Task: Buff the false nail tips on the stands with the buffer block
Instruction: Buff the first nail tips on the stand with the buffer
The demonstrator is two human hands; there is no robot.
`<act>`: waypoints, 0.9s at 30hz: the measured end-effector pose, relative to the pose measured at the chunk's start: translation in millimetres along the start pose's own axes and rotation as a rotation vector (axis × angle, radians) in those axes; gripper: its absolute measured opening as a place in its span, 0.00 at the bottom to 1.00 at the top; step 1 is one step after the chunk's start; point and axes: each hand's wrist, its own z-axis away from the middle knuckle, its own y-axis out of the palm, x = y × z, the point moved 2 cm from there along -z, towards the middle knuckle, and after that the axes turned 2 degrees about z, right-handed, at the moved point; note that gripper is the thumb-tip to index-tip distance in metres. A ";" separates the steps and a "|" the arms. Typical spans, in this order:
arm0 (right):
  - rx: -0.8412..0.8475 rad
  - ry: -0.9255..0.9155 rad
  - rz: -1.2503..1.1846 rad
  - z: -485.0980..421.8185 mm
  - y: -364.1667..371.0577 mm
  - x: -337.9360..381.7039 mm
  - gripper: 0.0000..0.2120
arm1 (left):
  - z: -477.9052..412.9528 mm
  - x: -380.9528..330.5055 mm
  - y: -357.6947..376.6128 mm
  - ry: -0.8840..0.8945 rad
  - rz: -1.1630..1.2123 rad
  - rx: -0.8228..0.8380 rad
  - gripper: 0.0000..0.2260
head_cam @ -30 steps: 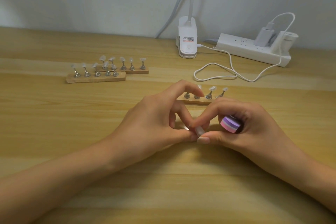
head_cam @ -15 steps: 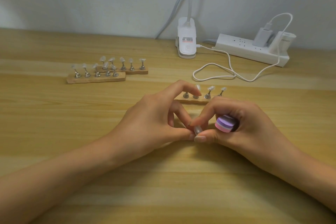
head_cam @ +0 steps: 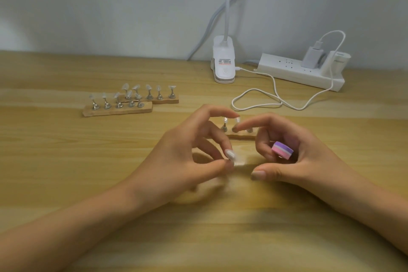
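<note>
My left hand (head_cam: pixel 181 157) pinches a small clear false nail tip (head_cam: pixel 236 159) between thumb and a fingertip, low over the table; the tip is blurred. My right hand (head_cam: pixel 309 157) grips the pink, white and purple buffer block (head_cam: pixel 282 149) in its curled lower fingers. Its index finger stretches left toward the near wooden stand (head_cam: pixel 239 136), and its thumb lies apart from the tip. That stand carries metal pegs with clear tips and is partly hidden behind both hands.
Two more wooden stands (head_cam: pixel 117 111) (head_cam: pixel 164 101) with several tips each sit at the back left. A white clip lamp (head_cam: pixel 223 62), a power strip (head_cam: pixel 300 72) and a looped white cable (head_cam: pixel 256 100) lie at the back right by the wall.
My hands have drawn apart. The right thumb and index finger left the tip, which stays in my left hand. The right index finger now points toward the near stand.
</note>
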 end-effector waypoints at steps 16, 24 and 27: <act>-0.120 0.013 -0.058 1.6 19.3 7.5 0.09 | 4.3 -1.2 12.1 -0.124 0.537 -0.029 0.20; -0.135 0.011 -0.130 3.9 22.6 7.5 0.06 | 6.2 -8.1 9.4 -0.071 0.449 -0.103 0.17; -0.120 0.061 -0.246 4.7 24.7 4.4 0.08 | 7.3 -10.0 10.6 -0.023 0.425 -0.083 0.15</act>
